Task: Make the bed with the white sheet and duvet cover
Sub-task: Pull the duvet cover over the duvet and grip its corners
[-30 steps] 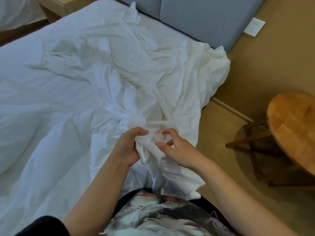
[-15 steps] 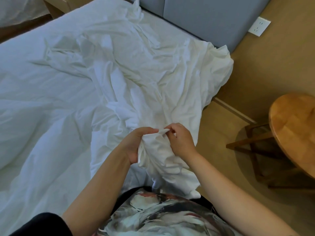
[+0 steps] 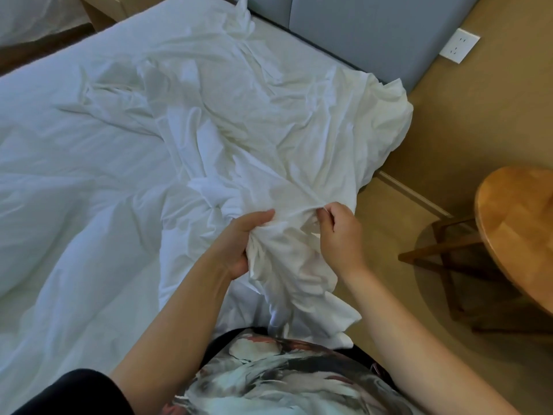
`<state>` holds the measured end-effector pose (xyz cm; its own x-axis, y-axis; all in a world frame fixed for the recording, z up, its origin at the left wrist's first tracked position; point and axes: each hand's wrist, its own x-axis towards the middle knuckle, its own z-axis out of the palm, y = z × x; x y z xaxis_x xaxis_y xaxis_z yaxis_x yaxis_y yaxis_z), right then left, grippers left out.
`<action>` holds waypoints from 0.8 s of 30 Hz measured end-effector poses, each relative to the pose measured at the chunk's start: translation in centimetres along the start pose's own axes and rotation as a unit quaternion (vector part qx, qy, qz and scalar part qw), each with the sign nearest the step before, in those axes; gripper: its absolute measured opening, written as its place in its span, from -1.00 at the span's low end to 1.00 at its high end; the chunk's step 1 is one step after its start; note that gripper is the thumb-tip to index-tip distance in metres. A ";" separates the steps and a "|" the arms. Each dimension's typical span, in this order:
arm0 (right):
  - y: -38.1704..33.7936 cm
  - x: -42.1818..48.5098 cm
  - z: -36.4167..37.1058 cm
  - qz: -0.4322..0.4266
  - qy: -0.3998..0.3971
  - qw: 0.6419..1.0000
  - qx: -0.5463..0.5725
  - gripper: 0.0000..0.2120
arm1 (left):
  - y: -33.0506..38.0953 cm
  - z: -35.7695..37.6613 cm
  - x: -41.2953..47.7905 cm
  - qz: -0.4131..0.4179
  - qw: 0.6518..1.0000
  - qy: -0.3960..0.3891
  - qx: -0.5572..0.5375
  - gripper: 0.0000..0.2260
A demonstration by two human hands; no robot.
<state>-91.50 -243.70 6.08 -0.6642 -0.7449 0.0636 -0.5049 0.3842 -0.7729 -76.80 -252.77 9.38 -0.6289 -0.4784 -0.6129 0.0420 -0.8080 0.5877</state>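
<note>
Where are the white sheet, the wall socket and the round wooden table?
white sheet [image 3: 287, 250]: head view, on its gathered bunch.
wall socket [image 3: 459, 45]: head view, on its white faceplate.
round wooden table [image 3: 520, 223]: head view, on its tabletop.

- Soft, even daylight fills the room, moderately bright and with no hard edges.
- The crumpled white cotton sheet reads warm cream on its right side, while the smoother white duvet on the left turns cool and bluish-grey.
- Folds in the sheet carry gentle grey shadows with blurred borders.
- A diffuse dark shadow lies on the tan floor beneath and left of the round honey-coloured wooden table, whose top shows a mild sheen.
- The wide-angle lens bows straight lines, as along the grey padded headboard.
- Detail is soft throughout, and the patterned shirt at the bottom edge looks the most smeared.
</note>
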 end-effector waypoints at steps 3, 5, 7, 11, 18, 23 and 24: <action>-1.5 -0.6 -0.7 0.049 0.027 0.998 0.036 -0.85 | -0.3 0.4 0.4 0.011 0.999 0.044 0.028 -0.71; -3.2 -1.3 -1.1 0.042 -0.015 0.993 0.107 -0.78 | -0.7 1.2 0.9 0.023 0.995 0.070 0.063 -0.69; -4.6 -2.0 -1.4 0.063 -0.134 0.984 0.096 -0.67 | -0.7 2.2 1.2 -0.006 0.994 0.046 0.096 -0.61; -4.5 -1.1 -1.7 0.164 -0.330 0.928 0.057 -0.56 | 0.2 3.4 0.7 -0.085 0.984 -0.061 0.145 -0.22; -2.4 0.9 -0.1 0.349 -0.174 0.895 0.218 -0.83 | -0.1 1.9 2.7 -0.053 0.944 -0.085 0.315 -0.53; 0.7 0.9 0.2 0.406 -0.093 0.854 0.313 -0.69 | -3.6 -0.8 5.5 0.023 0.919 0.047 0.391 -0.83; 1.1 0.9 0.2 0.406 -0.098 0.849 0.325 -0.60 | -4.3 -0.8 5.7 0.002 0.920 0.033 0.391 -0.83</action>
<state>-92.51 -244.07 5.18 -0.5113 -0.4801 -0.7128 0.5274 0.4795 -0.7014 -79.89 -252.28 2.93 -0.5801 -0.5224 -0.6250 -0.5427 -0.3243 0.7748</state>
